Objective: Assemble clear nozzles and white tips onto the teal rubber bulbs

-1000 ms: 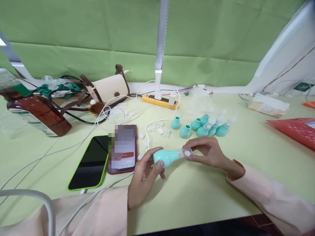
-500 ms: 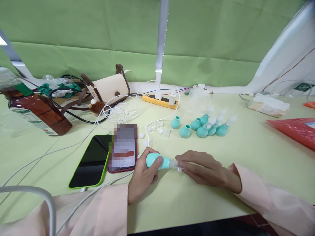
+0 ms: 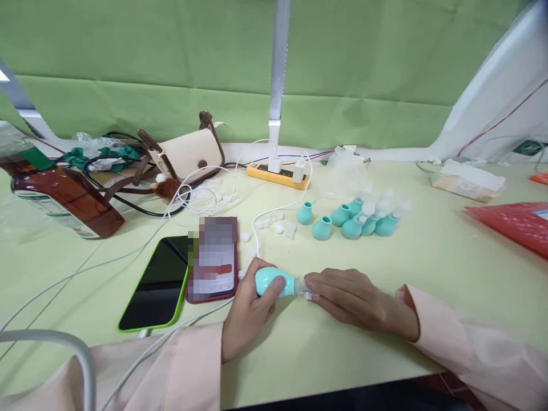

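Observation:
My left hand (image 3: pixel 250 305) is closed around the teal bulb of a nasal aspirator (image 3: pixel 272 280), thumb on its near side. The bulb lies sideways, its neck pointing right. A clear plastic nozzle (image 3: pixel 300 286) sits at the neck. My right hand (image 3: pixel 346 297) is closed on the nozzle's far end, fingers pressed together and covering most of it. Behind my hands stand two open teal bulbs (image 3: pixel 321 228), with more teal bulbs (image 3: pixel 352 228) to their right, several bearing clear tips. Small clear plastic parts (image 3: pixel 290 231) lie left of them.
A green-edged phone (image 3: pixel 156 282) and a red-cased phone (image 3: pixel 214 268) lie left of my hands, with white cables around them. Farther back are a brown bottle (image 3: pixel 64 197), a handbag (image 3: pixel 188 154) and a yellow power strip (image 3: pixel 257 172). A red package (image 3: pixel 509 228) is at right.
My right hand has rolled over and its fingers have come lower and closer together on the nozzle. The left hand keeps its hold on the bulb, almost unmoved.

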Demonstrator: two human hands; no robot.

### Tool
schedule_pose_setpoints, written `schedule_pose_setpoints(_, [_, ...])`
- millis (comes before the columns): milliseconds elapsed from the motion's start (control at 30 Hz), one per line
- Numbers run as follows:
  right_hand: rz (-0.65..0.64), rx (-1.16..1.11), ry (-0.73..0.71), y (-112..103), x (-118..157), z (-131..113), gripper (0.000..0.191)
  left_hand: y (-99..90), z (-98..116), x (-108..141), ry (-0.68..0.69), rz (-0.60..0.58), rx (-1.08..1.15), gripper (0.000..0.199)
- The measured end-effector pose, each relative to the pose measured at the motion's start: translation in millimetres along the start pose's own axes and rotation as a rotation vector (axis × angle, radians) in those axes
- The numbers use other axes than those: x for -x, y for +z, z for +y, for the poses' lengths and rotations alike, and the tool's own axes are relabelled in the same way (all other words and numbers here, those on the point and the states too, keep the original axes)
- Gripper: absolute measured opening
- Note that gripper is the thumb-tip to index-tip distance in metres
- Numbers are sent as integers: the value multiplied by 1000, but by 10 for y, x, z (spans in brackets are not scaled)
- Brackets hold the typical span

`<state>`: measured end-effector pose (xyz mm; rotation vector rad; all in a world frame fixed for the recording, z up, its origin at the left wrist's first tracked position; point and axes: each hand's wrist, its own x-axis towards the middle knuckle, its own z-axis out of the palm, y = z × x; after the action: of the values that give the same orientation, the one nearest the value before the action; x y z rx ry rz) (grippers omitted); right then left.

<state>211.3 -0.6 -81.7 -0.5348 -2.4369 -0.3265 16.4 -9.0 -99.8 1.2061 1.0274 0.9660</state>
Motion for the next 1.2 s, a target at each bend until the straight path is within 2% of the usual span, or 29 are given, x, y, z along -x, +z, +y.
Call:
schedule_pose_setpoints(133, [2,-102,68,64,33,1,34,0,0,4,-10,-16,16,17])
schedule_pose_setpoints(333, [48,-280,156,110,34,-8,42,-8,-4,20,3,-22,6,18])
schedule_pose_setpoints(500, [46,-379,283,73,-4,-41,34,-11,-13,20,23,-32,-42,20])
schedule_pose_setpoints(633, [46,-503,435,54,-43,-57,23,-22,-32,22,38,-23,-88,21])
schedule_pose_setpoints(733, [19,-681,560,45,-78,-60,18,-28,-37,23,49,-29,-104,21])
schedule_pose_setpoints(900, [-140,-1000,882,42,-117,-71,18,-31,-48,14,66,-24,-140,20])
schedule_pose_setpoints(1000, [-166,-1197,1044,47,-125,-82,22,-37,-67,15,75,-13,-175,21])
schedule_pose_setpoints(1100, [-176,-1339,1129,44,-141,-82,24,-44,-89,19,83,-2,-205,21])
schedule_pose_setpoints(1200, [-183,-1377,1166,29,-163,-69,24,-42,-90,17,95,-1,-218,21])
